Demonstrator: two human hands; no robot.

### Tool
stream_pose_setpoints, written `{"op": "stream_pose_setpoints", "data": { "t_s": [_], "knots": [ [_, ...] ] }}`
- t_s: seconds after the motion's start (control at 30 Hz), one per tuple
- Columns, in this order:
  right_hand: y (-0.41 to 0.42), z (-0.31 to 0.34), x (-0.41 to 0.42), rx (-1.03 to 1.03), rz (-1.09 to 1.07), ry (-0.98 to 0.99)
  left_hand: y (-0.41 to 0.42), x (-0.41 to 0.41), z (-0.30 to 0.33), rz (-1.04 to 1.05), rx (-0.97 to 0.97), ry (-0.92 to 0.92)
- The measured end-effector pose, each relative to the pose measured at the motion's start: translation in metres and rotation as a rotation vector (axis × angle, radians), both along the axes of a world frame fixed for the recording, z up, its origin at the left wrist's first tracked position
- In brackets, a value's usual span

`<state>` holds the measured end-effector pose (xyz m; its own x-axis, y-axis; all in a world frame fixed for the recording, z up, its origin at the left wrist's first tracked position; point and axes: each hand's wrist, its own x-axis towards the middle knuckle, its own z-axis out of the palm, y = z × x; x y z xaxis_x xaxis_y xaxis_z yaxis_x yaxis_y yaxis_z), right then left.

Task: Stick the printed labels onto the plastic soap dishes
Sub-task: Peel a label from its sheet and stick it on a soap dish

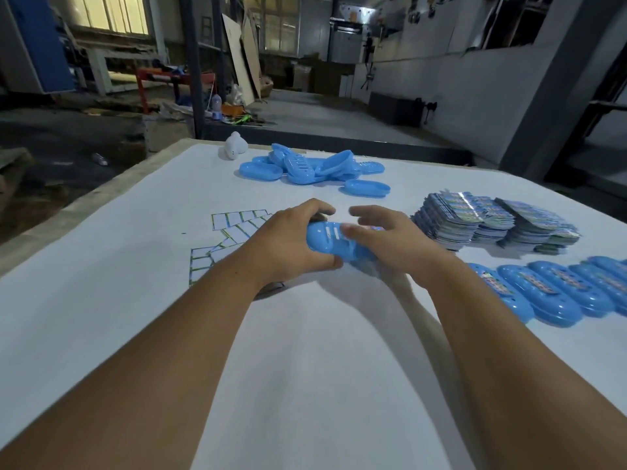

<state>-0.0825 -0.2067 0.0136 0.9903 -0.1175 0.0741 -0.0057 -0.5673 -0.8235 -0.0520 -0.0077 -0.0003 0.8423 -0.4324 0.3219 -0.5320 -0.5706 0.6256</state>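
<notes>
Table (305, 368), white-covered work surface; all places below are given relative to the held soap dish. Row of labelled soap dishes (556, 290), blue, overlapping, colour stickers already on top: to the right of the held dish and slightly nearer the person. Heap of unlabelled soap dishes (305, 167), blue, loosely piled: beyond the held dish, toward the far table edge. Stacks of printed labels (492, 222), glossy, fanned in several piles: right of the held dish, well apart from it. Spent backing sheets (230, 232), white cells with green borders: just left of the held dish, partly under the left forearm. Left hand (288, 242): fingers curled over the dish's left end, thumb at its near edge, gripping it. Right hand (390, 239): fingers loosely spread, fingertips resting on the dish's top; a coloured scrap shows by them, but whether a label is pinched there cannot be told. Held soap dish (336, 242), blue slotted oval, between both hands just above the table: judged light, stiff, smooth and somewhat slippery thin plastic, not fragile; best held by the rounded ends or rim, leaving the flat top free for the sticker.
</notes>
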Motion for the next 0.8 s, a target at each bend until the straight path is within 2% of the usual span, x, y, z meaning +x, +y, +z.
{"op": "stream_pose_setpoints", "data": {
  "t_s": [0.1, 0.2, 0.27, 0.33, 0.4, 0.47, 0.63, 0.8],
  "knots": [
    [-0.001, 0.003, -0.005, -0.181, 0.239, 0.012, -0.002, 0.000, 0.001, 0.014, 0.051, 0.047],
    [-0.005, 0.004, -0.005, -0.356, 0.305, 0.005, 0.001, -0.005, 0.004, -0.002, 0.110, 0.153],
    [-0.007, 0.002, -0.005, -0.296, 0.297, 0.015, 0.002, -0.007, 0.009, 0.006, 0.157, 0.172],
    [-0.008, 0.001, -0.006, -0.205, 0.281, 0.051, 0.007, -0.007, 0.020, 0.122, 0.180, 0.143],
    [-0.009, 0.002, -0.006, -0.288, 0.256, 0.068, 0.020, -0.007, 0.035, 0.309, 0.216, 0.121],
    [-0.008, 0.004, -0.007, -0.390, 0.241, 0.078, 0.036, -0.008, 0.043, 0.424, 0.332, 0.152],
    [-0.006, 0.005, -0.008, -0.494, 0.244, 0.085, 0.048, -0.021, 0.051, 0.406, 0.607, 0.334],
    [-0.005, 0.007, -0.009, -0.500, 0.275, 0.084, 0.047, -0.023, 0.052, 0.394, 0.615, 0.339]
  ]
}}
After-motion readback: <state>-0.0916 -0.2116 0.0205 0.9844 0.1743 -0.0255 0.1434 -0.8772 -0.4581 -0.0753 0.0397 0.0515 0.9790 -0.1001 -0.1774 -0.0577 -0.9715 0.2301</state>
